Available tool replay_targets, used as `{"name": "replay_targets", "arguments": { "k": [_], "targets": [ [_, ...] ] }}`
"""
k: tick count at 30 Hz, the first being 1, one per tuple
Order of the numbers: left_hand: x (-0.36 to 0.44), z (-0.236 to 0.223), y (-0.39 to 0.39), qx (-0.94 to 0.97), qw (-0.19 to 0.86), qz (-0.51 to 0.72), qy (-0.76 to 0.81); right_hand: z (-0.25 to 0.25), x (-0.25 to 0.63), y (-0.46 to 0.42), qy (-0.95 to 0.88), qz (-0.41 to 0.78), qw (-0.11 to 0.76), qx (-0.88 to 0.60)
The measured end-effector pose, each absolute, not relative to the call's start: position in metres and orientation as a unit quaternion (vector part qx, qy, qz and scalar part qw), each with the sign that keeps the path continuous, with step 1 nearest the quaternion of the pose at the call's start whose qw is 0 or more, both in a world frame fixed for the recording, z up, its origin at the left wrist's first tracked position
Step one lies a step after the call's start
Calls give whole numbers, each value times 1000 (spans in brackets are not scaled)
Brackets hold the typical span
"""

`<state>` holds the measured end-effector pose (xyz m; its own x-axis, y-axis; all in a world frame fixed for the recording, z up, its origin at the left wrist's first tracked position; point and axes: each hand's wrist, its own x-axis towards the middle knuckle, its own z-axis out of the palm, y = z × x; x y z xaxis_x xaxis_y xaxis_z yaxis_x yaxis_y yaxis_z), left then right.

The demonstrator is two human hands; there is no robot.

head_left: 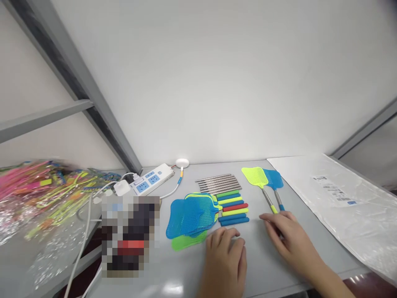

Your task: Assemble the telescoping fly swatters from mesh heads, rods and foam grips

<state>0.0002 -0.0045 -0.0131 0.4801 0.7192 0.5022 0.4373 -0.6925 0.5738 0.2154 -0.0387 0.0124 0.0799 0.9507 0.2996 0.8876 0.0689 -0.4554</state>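
Note:
My left hand (226,256) rests palm down on the table, fingers loosely bent and apart. It lies just right of a green fly swatter head (188,241) and below a pile of blue swatter heads (189,215), with yellow ones among them. My right hand (287,236) lies with its fingers loosely stretched and nothing visible in them. Its knuckles are by the handle ends of a yellow fly swatter (257,177) and a blue fly swatter (273,179); whether they touch is unclear. Between the hands, farther back, lie several coloured handle grips (235,207) and silver metal tubes (219,183).
A white power strip (153,180) with plugs and cables stands at the back left. Bagged colourful items (46,198) fill the far left. A pixelated object (132,236) is on the left of the table. White plastic packaging (335,198) covers the right side.

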Motion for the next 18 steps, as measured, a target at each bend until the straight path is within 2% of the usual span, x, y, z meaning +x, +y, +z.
{"name": "replay_targets", "arguments": {
  "k": [3, 7, 13, 18],
  "targets": [
    [-7, -12, -5, 818, 158, 392, 392, 39, 203, 0, -772, 70, 172, -608],
    [-4, -10, 1, 785, 112, 381, 475, 60, 195, 65, -828, 27, 52, -557],
    [3, -18, 0, 794, 70, 350, 492, 54, 192, 165, -849, 14, 29, -528],
    [7, -17, -2, 777, 48, 318, 541, 39, 189, 207, -873, 41, 11, -487]
  ]
}}
